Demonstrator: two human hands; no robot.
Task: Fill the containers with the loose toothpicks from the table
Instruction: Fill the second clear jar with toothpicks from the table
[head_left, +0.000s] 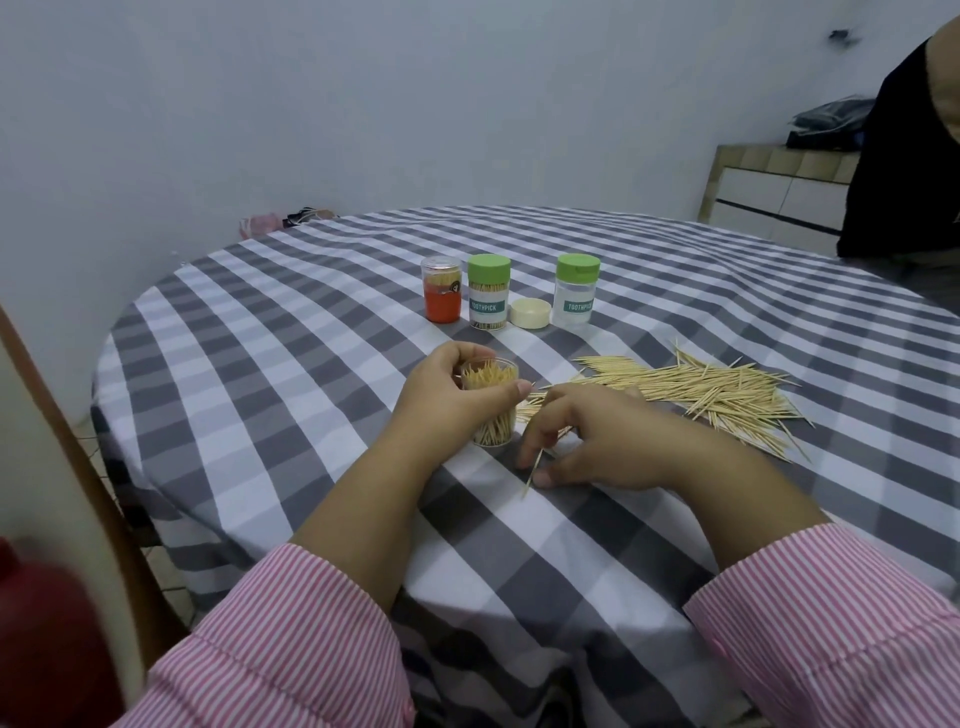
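"TOOTHPICK" on both green-lidded jars (488, 306) (575, 301)

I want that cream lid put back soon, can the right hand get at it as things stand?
Probably yes, once freed: the right hand pinches a toothpick, and the cream lid lies in the open between two green-capped jars.

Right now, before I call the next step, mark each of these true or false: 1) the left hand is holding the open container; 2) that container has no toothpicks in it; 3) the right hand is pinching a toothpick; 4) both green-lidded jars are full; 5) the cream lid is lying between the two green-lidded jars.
1) The left hand grips the open container: true.
2) That container is empty: false, it is packed with upright toothpicks.
3) The right hand pinches a single toothpick: true.
4) Both green-lidded jars are full: false, the left jar holds toothpicks, the right jar looks empty.
5) The cream lid lies between them: true.
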